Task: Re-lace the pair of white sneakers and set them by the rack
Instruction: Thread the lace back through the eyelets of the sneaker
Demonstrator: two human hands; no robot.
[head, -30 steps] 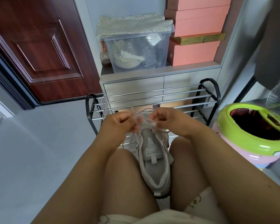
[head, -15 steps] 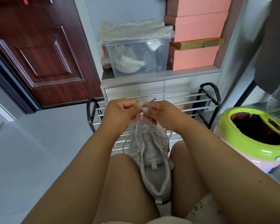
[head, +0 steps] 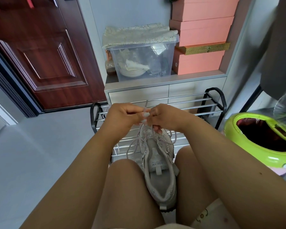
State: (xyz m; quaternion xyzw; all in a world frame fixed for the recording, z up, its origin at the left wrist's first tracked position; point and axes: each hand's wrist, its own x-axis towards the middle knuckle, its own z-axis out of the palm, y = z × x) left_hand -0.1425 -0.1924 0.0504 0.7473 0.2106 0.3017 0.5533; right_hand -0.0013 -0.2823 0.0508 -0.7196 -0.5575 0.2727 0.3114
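Left hand [head: 122,115] curled tight, pinching the lace [head: 144,107] up high, just over the toe end of the sneaker. Right hand [head: 165,117] right beside it, fingertips nearly touching, also curled and pinching the same lace. White sneaker [head: 158,164] squeezed between the two knees, heel near, toe far, open top facing up. Loose loops of lace hanging off its left side. Only one sneaker in sight; no telling where the other one is. Black shoe rack [head: 213,103] with silver bars just past the hands, on the far side. Green bin [head: 248,142] off to the right, near the rack.

Probably midway through threading the lace, with more holes to go. Best way from here: keep the knees snug so the shoe stays put. Pull both ends up evenly, same length each side. Poke the tip through the next hole straight, not twisted. Tug gently until flat, never hard. Watch the hanging loops so no knots sneak in.
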